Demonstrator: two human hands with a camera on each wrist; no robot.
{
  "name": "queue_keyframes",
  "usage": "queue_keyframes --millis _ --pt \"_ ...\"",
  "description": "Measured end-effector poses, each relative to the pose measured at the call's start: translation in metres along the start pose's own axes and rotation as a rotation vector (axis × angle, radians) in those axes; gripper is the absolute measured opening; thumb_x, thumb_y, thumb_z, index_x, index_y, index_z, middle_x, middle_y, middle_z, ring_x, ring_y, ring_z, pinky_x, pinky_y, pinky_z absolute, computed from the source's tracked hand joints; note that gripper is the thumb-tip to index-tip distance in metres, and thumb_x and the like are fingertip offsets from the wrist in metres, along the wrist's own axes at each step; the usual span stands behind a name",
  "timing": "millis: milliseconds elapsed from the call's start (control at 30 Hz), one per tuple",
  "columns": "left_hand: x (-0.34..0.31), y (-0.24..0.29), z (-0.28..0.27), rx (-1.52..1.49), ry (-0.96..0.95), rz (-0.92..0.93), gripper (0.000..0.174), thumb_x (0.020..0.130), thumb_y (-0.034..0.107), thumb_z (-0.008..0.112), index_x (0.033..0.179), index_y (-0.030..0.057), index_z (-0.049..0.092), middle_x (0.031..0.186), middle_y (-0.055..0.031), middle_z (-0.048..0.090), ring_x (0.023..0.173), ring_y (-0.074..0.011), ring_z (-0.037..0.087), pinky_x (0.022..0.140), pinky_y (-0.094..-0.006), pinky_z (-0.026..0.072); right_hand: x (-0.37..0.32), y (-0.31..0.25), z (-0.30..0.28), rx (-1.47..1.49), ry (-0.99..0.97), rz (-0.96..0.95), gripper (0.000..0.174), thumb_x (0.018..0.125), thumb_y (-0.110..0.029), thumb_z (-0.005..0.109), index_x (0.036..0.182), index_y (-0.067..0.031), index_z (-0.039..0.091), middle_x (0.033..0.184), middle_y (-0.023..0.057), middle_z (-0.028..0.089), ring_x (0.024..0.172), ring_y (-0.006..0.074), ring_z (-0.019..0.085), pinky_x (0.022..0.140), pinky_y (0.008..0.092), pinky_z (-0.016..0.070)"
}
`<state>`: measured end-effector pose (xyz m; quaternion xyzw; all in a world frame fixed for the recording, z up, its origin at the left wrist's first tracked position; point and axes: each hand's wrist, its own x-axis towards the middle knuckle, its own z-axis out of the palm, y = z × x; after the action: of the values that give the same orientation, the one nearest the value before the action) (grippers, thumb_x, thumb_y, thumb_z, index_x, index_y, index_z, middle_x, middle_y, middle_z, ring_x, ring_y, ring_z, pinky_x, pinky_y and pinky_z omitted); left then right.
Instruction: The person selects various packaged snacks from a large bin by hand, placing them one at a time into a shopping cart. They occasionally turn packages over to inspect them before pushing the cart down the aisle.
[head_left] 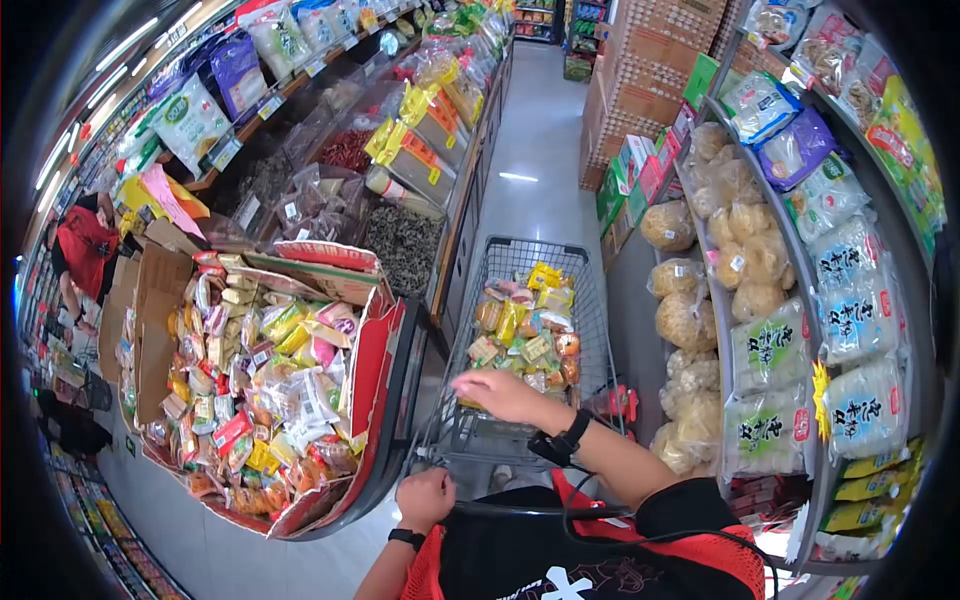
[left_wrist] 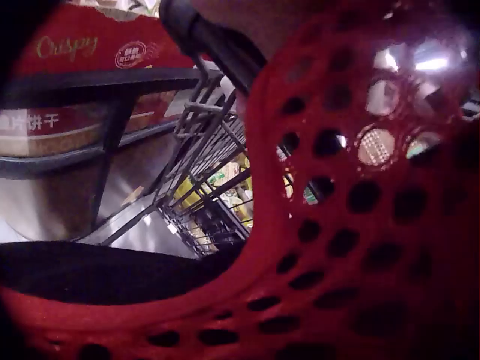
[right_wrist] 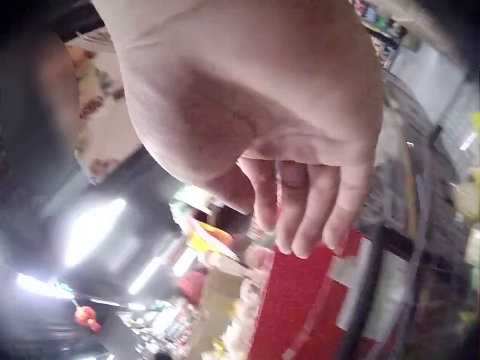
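A wire shopping cart (head_left: 598,330) stands in front of the person, with packaged snacks (head_left: 528,325) heaped inside. The right hand (head_left: 500,396) is raised over the near part of the basket, holding nothing; its fingers bend loosely, as the right wrist view shows on that hand (right_wrist: 262,112). At the left end of the dark cart handle (head_left: 520,510), the left hand (head_left: 425,497) is curled round it, fingertips hidden. Red mesh cloth (left_wrist: 360,255) covers much of the left wrist view, with the cart's wire side (left_wrist: 199,150) beyond.
Left of the cart, a cardboard bin (head_left: 375,375) brims with small wrapped packs. Dried goods (head_left: 405,245) fill the counter behind it. Bagged noodles (head_left: 765,435) line shelves on the right. Stacked cartons (head_left: 640,90) stand along the aisle floor (head_left: 535,150). Another person (head_left: 85,245) is at far left.
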<state>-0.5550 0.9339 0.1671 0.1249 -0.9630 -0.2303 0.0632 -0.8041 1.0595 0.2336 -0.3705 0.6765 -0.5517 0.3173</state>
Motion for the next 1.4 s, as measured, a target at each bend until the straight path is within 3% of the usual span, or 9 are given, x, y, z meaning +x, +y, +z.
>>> queue_keyframes --millis 133,233,300,367,400,533,667,967,1400 --pt "0.004 0.004 -0.004 -0.003 -0.002 0.0 0.013 0.083 0.02 0.064 0.08 0.01 0.071 0.072 -0.0103 0.068 0.063 -0.0335 0.066 0.06 -0.0453 0.0532 -0.06 0.158 -0.003 -0.455 -0.266 0.334 0.033 0.1 -0.032 0.051 0.104 -0.0036 0.066 0.098 0.0198 0.07 0.095 0.0376 0.066 0.085 0.0435 0.0519" --pt "0.005 0.006 -0.002 -0.04 0.013 -0.006 0.013 0.083 0.02 0.064 0.078 0.0106 0.071 0.068 -0.0103 0.067 0.061 -0.0336 0.065 0.059 -0.0455 0.0521 -0.105 0.339 -0.037 -0.483 -0.44 0.22 0.03 0.095 -0.031 0.057 0.093 -0.0017 0.065 0.09 0.0191 0.069 0.084 0.0366 0.067 0.076 0.0453 0.0526" --pt "0.006 0.006 -0.001 -0.064 -0.046 -0.053 0.013 0.083 0.02 0.065 0.078 0.011 0.071 0.065 -0.0102 0.066 0.059 -0.0331 0.065 0.058 -0.0448 0.0512 -0.11 0.261 -0.049 0.161 0.076 0.977 0.019 0.09 -0.022 0.061 0.086 -0.004 0.067 0.074 0.0094 0.066 0.063 0.0218 0.064 0.054 0.0361 0.0494" --pt "0.009 0.003 0.003 -0.026 -0.076 -0.079 0.012 0.083 0.021 0.065 0.077 0.0112 0.071 0.063 -0.0102 0.065 0.057 -0.0325 0.064 0.056 -0.0443 0.0501 -0.116 0.297 -0.065 0.232 0.317 0.672 0.015 0.091 -0.016 0.059 0.083 -0.0059 0.067 0.071 0.003 0.063 0.057 0.0134 0.058 0.048 0.0309 0.0436" --pt "0.008 0.001 0.009 0.022 -0.07 -0.09 0.012 0.083 0.021 0.066 0.076 0.0113 0.07 0.063 -0.0103 0.064 0.056 -0.0321 0.064 0.055 -0.044 0.0493 -0.112 0.292 -0.069 0.054 0.434 0.623 0.02 0.091 -0.017 0.057 0.081 -0.0036 0.069 0.076 0.011 0.069 0.064 0.0248 0.066 0.056 0.0397 0.0497" --pt "0.009 -0.007 0.016 0.069 -0.034 -0.053 0.007 0.079 0.016 0.067 0.074 0.0115 0.066 0.06 -0.0066 0.062 0.053 -0.0281 0.061 0.051 -0.0423 0.0445 -0.085 0.327 -0.08 -0.356 0.301 0.625 0.028 0.088 -0.024 0.055 0.091 -0.0003 0.07 0.095 0.0247 0.069 0.092 0.0442 0.066 0.083 0.0497 0.0519" --pt "0.011 -0.007 0.017 0.08 -0.037 -0.054 0.005 0.076 0.012 0.066 0.072 0.0132 0.063 0.059 -0.0023 0.058 0.053 -0.024 0.059 0.052 -0.0392 0.0419 -0.043 0.395 -0.047 -0.52 0.229 0.61 0.023 0.085 -0.022 0.06 0.089 -0.0019 0.071 0.091 0.023 0.07 0.088 0.0424 0.066 0.079 0.05 0.0515" --pt "0.005 -0.016 0.017 0.069 -0.072 0.014 0.004 0.072 0.008 0.063 0.071 0.0108 0.061 0.058 -0.0004 0.051 0.049 -0.0204 0.049 0.053 -0.036 0.0311 0.053 0.365 0.042 -0.673 -0.047 0.887 0.03 0.089 -0.018 0.06 0.117 -0.0075 0.06 0.11 0.0185 0.071 0.102 0.0365 0.069 0.086 0.0494 0.0547" --pt "0.008 -0.015 0.016 0.067 -0.065 0.013 0.003 0.07 0.008 0.062 0.071 0.011 0.061 0.058 -0.0013 0.052 0.05 -0.0211 0.05 0.052 -0.0362 0.0326 0.058 0.377 0.035 -0.726 -0.155 0.865 0.023 0.09 -0.019 0.058 0.101 -0.0087 0.076 0.108 0.0152 0.074 0.1 0.0344 0.071 0.084 0.0463 0.056"
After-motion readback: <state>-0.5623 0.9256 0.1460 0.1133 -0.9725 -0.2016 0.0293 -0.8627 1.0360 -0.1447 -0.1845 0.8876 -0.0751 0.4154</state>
